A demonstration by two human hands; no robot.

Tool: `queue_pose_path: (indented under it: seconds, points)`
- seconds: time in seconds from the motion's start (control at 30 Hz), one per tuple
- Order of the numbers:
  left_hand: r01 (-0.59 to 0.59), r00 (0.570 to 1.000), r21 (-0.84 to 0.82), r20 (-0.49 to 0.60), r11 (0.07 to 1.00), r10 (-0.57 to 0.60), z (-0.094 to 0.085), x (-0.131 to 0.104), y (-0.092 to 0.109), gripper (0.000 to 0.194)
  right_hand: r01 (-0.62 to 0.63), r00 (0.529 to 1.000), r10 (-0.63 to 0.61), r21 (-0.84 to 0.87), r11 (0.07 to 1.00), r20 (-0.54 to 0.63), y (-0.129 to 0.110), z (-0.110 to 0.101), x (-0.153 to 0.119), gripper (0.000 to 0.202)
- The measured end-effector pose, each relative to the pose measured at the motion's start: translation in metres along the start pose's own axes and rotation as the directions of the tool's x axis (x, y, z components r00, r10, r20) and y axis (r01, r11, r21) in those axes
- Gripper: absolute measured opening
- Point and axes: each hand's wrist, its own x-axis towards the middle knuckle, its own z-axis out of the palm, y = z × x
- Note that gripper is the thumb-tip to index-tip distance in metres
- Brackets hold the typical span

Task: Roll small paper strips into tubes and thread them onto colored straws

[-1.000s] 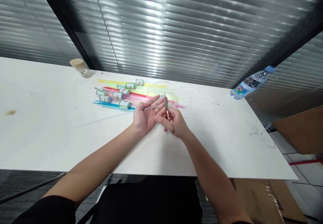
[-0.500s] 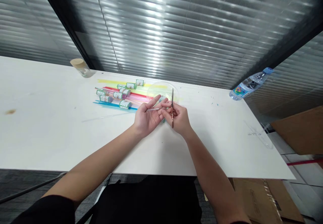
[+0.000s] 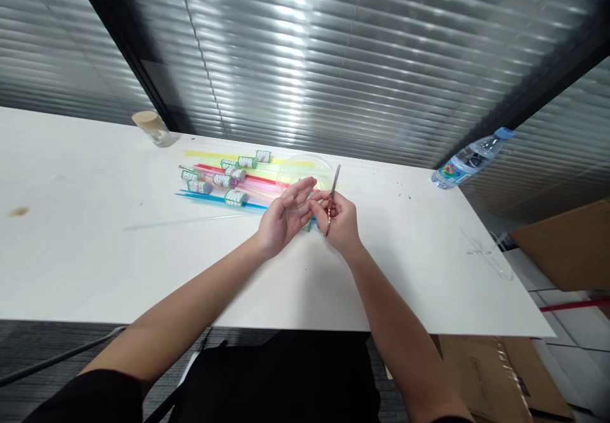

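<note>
My left hand (image 3: 282, 223) is palm up over the table, its fingers stretched and the thumb lying along the index finger. A long, thin clear stick (image 3: 190, 221) passes through it and sticks out to the left, above the table. My right hand (image 3: 342, 223) touches the left fingertips and holds a pair of scissors (image 3: 336, 181) with copper-coloured handles, blades pointing up and away. Its thumb and index finger pinch near the stick's end, which the fingers hide. Behind both hands lie bundles of coloured thin sticks (image 3: 248, 178) with paper labels, and a round clear plastic lid or dish (image 3: 328, 167).
A jar with a wooden lid (image 3: 151, 127) stands at the back left. To the right are a water bottle (image 3: 469, 161) and a looped clear plastic piece (image 3: 488, 255). Small blue scraps lie on the white table (image 3: 405, 245), with blinds behind. Cardboard boxes (image 3: 476, 372) sit below.
The clear stick has slid left and shows more length beyond my left hand. The scissors have tilted to the right. My left fingers have drawn closer together.
</note>
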Motion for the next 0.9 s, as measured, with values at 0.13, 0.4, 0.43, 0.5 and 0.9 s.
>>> queue_pose_path:
  seconds: [0.13,0.4,0.43,0.5,0.9]
  points:
    - [-0.175,0.98,0.191,-0.061,0.966,0.19,-0.004,0.002,-0.002,0.032,0.03,0.989,-0.041,-0.074,0.997,-0.14,0.003,0.0,0.002,0.025]
    - [-0.299,0.939,0.36,-0.054,0.884,0.34,-0.013,0.008,-0.003,0.034,0.024,0.974,-0.076,-0.237,0.971,-0.214,0.014,-0.005,0.006,0.022]
    - [-0.295,0.943,0.369,-0.038,0.881,0.332,-0.014,0.008,-0.003,0.035,0.036,0.974,-0.084,-0.223,0.974,-0.209,0.013,-0.005,0.006,0.022]
    - [-0.287,0.951,0.386,0.003,0.877,0.31,-0.016,0.009,-0.005,0.039,0.066,0.981,-0.091,-0.146,0.987,-0.172,0.01,-0.003,0.005,0.025]
    - [-0.194,0.98,0.447,0.045,0.873,0.194,-0.023,0.007,-0.01,0.044,-0.007,0.987,-0.028,0.223,0.975,0.156,-0.007,0.007,-0.003,0.033]
